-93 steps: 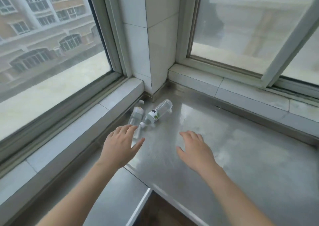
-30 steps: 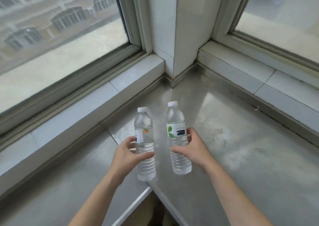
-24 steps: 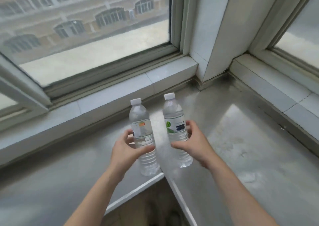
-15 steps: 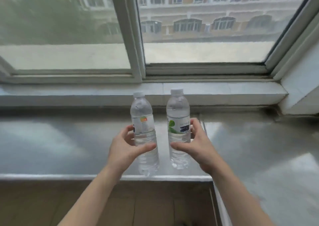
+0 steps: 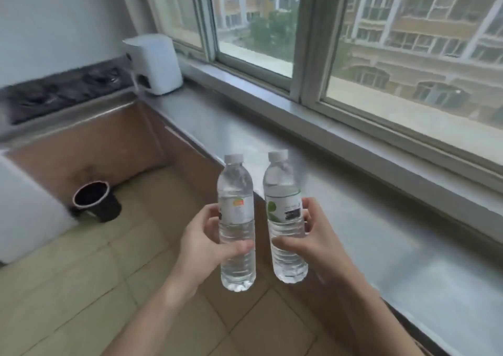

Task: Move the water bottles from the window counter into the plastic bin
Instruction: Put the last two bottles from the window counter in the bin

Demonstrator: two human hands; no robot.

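I hold two clear water bottles upright, side by side, in front of me above the tiled floor. My left hand (image 5: 206,242) grips the bottle with the orange-marked label (image 5: 236,189). My right hand (image 5: 310,242) grips the bottle with the green-leaf label (image 5: 283,184). Both have white caps. The steel window counter (image 5: 381,233) runs along my right, below the window. A dark round bin (image 5: 94,202) lies tipped on the floor at the left, against the counter's brown front.
A white appliance (image 5: 153,64) stands on the counter's far corner. A dark stove top (image 5: 54,91) runs along the back wall counter. A blurred white object (image 5: 24,219) fills the left edge. Tan floor tiles (image 5: 81,287) spread below my arms.
Both hands picked the lying bottles off the counter corner and raised them upright. My view has swung left, away from the corner, toward the floor and the far counter.
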